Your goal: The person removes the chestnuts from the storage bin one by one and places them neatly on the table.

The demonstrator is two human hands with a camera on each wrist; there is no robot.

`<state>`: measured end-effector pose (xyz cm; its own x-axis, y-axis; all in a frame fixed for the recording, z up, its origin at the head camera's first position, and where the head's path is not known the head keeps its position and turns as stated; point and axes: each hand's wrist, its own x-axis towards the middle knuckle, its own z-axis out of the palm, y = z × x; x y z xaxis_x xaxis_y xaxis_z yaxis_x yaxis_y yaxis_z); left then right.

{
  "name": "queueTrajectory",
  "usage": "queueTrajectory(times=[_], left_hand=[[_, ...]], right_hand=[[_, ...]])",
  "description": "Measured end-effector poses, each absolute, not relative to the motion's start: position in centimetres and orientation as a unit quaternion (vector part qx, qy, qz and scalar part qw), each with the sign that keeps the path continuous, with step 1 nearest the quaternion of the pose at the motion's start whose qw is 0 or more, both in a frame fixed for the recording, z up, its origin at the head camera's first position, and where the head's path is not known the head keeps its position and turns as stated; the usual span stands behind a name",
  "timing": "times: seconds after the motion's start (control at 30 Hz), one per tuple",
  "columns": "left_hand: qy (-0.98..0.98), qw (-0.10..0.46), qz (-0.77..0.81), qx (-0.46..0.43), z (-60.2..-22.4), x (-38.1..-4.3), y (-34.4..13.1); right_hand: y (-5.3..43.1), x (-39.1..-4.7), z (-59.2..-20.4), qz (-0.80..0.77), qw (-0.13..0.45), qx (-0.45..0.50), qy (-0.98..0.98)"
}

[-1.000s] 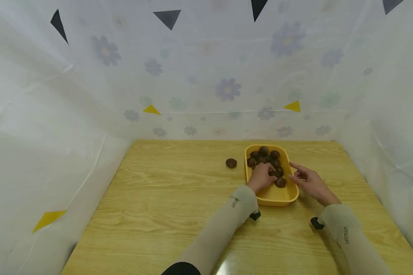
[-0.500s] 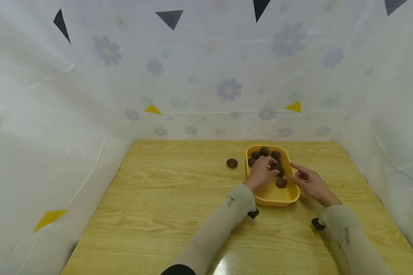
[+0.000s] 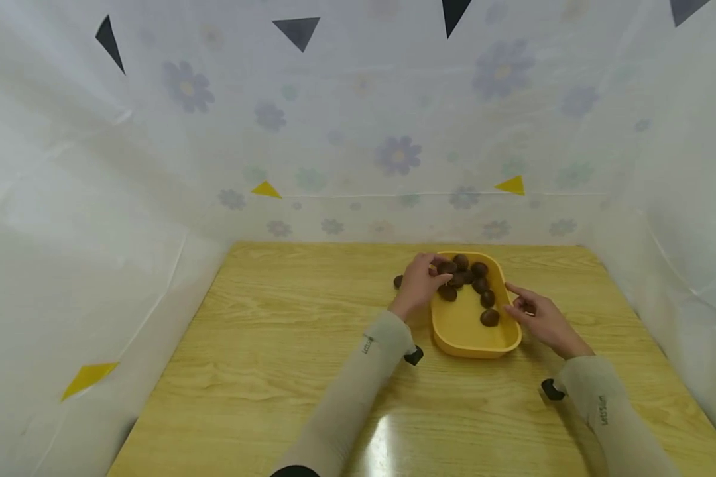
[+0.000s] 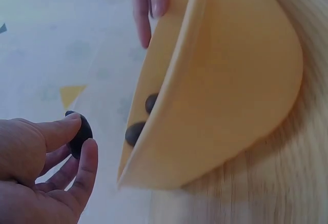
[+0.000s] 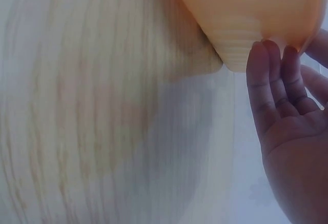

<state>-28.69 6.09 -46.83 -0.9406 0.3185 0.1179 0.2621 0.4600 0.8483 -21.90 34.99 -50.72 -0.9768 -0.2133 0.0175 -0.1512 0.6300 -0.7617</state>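
My left hand is over the left rim of a yellow plastic tray, pinching a dark brown chestnut between thumb and fingertips. Several more chestnuts lie inside the tray, mostly along its back and right side. Against the tray's right wall rests my right hand; in the right wrist view its slightly bent fingers touch the outer wall. One loose chestnut sits on the table left of the tray, partly hidden behind the left hand.
Everything stands on a light wood-grain table. A white flower-printed sheet rises behind it and along both sides, with yellow and dark triangles stuck on. The left side of the table is bare wood.
From inside the tray, my left hand has lifted and moved left with a chestnut, uncovering the tray's middle. My right hand has stayed at the tray's right side.
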Motion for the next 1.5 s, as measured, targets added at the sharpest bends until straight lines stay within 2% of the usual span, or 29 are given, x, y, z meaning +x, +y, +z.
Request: queueTrajectory(times=[0.7,1.13,1.5], left_hand=[[0.846,-0.003,0.519,0.118,-49.3,-31.4,-2.0],[0.858,-0.012,0.505,0.091,-51.1,-31.4,-3.7],[0.877,0.014,0.477,0.063,-52.2,-31.4,-4.0]], right_hand=[[35.5,-22.3,-51.3,-0.411,0.038,-0.105,0.905],[35.2,-22.2,-51.0,-0.414,0.039,-0.103,0.903],[35.2,-22.2,-51.2,-0.421,0.041,-0.100,0.901]])
